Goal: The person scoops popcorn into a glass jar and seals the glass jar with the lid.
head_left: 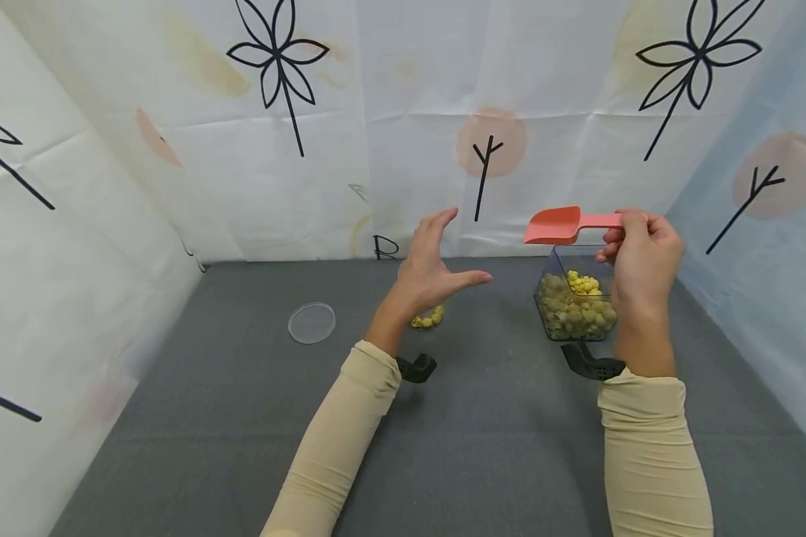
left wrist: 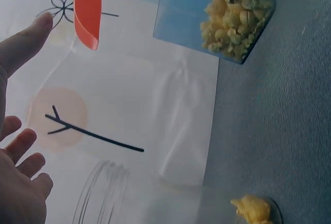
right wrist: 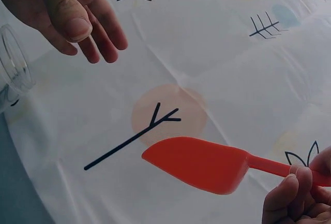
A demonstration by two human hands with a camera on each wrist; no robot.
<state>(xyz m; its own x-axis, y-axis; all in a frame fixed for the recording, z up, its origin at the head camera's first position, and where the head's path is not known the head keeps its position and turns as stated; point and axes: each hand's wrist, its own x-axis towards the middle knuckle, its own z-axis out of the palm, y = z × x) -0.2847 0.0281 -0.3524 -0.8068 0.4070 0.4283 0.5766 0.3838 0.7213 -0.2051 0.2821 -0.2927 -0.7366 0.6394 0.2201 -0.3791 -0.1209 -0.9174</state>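
My right hand [head_left: 641,261] pinches the handle of a red-orange scoop [head_left: 556,226], held level above the clear square bin [head_left: 587,259]. No popcorn shows in the scoop. Inside the bin lies popcorn [head_left: 580,309], filling its lower part. My left hand [head_left: 430,272] is raised in the air, fingers spread from the thumb and holding nothing. Below and behind it stands a clear jar, mostly hidden in the head view; its threaded neck [left wrist: 103,193] shows in the left wrist view. Some popcorn [head_left: 427,318] sits at the jar's bottom.
A round clear lid [head_left: 312,323] lies on the grey tabletop [head_left: 242,447], left of the jar. White printed cloth [head_left: 403,149] rises behind the table and along both sides.
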